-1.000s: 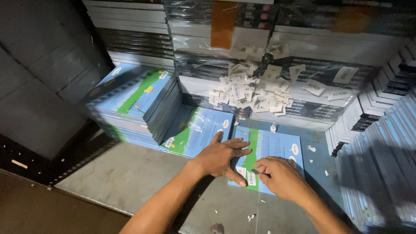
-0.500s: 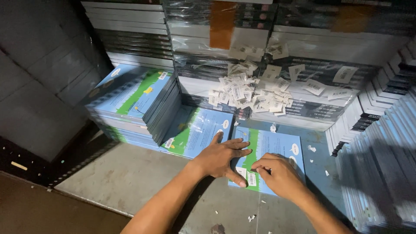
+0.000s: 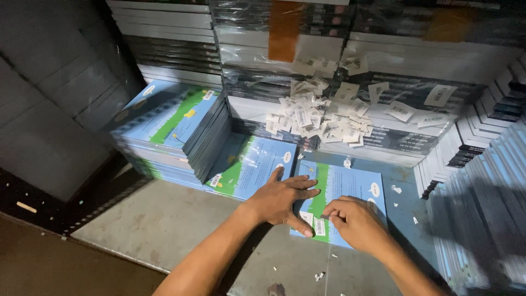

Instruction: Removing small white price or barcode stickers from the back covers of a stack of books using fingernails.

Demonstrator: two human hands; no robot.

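The right hand's grip is pinched nearly closed at a small white sticker on the near corner of the flat book; whether it actually holds the sticker, I cannot tell. The left hand lies open, fingers spread, on the book's left half, seemingly to pin it to the surface. The book's long axis runs away from the person, toward the loose label pile beyond it
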